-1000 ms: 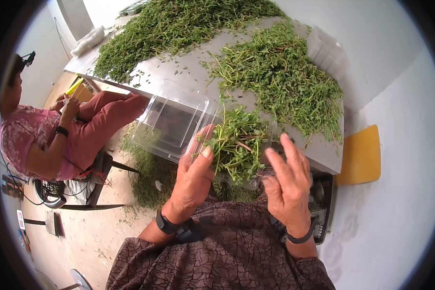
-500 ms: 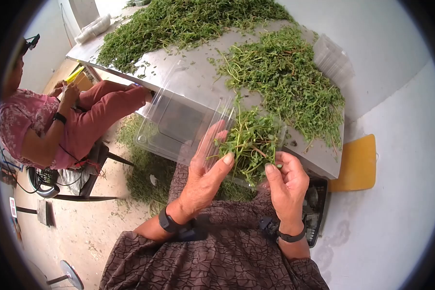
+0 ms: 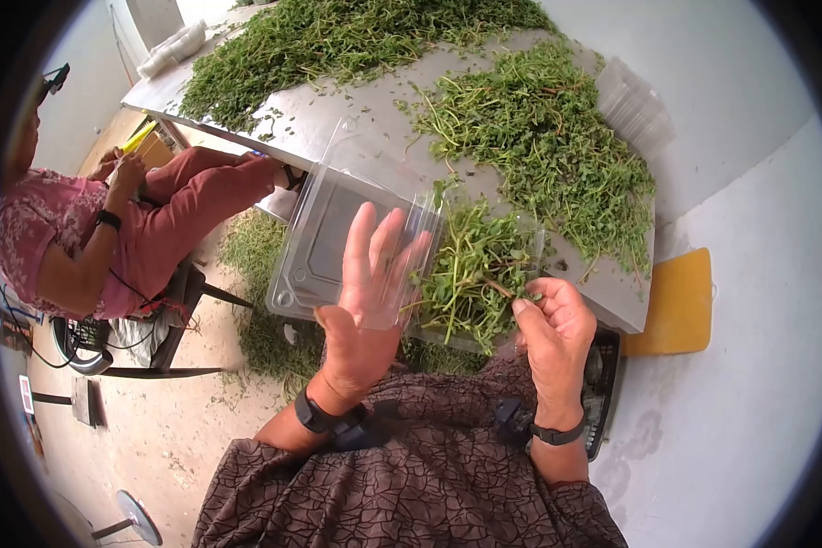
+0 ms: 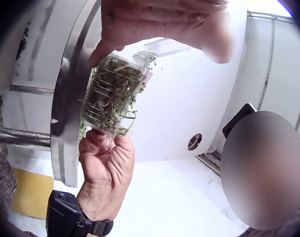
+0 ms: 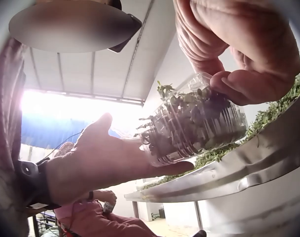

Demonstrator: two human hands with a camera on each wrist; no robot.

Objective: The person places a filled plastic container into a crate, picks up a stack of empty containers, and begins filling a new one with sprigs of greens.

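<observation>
A clear plastic clamshell box, filled with leafy green sprigs, is held up in front of the table's near edge. Its hinged lid lies flipped open to the left. My left hand has its fingers straight and spread, seen through the clear plastic near the hinge, with the thumb apart. In the right wrist view those fingers lie along the box's underside. My right hand pinches the box's right end between thumb and curled fingers, by the sprigs there.
Two heaps of greens, one large and one nearer, cover much of the metal table. Stacked clear boxes stand at its right edge. A seated person is at left; a yellow board leans on the wall.
My left hand's thumb has come off the sprigs and its fingers have spread out to the left. My right hand has moved from open beside the box to pinching its end.
</observation>
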